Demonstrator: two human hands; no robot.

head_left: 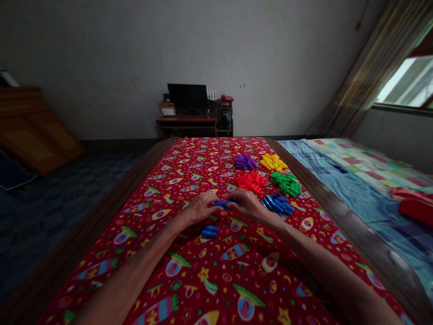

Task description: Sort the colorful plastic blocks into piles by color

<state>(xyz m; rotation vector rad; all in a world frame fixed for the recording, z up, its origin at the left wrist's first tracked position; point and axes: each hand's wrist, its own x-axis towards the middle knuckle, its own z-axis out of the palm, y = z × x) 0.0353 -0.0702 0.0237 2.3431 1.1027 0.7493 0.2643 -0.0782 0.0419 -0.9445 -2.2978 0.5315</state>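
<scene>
My left hand (199, 208) and my right hand (248, 203) meet over the red patterned cloth (189, 180), both closed on a blue plastic piece (223, 204) held between them. A small blue assembled piece (209, 231) lies on the cloth just below my left hand. To the right of my right hand is a pile of blue pieces (278, 204). Beyond it sit piles of red pieces (251, 181), green pieces (287, 183), purple pieces (245, 162) and yellow pieces (273, 162).
The cloth covers a wooden table with its edge (324, 194) showing on the right. A bed with a checked sheet (365, 176) lies to the right. A desk with a monitor (188, 97) stands at the far wall. The floor (50, 203) is on the left.
</scene>
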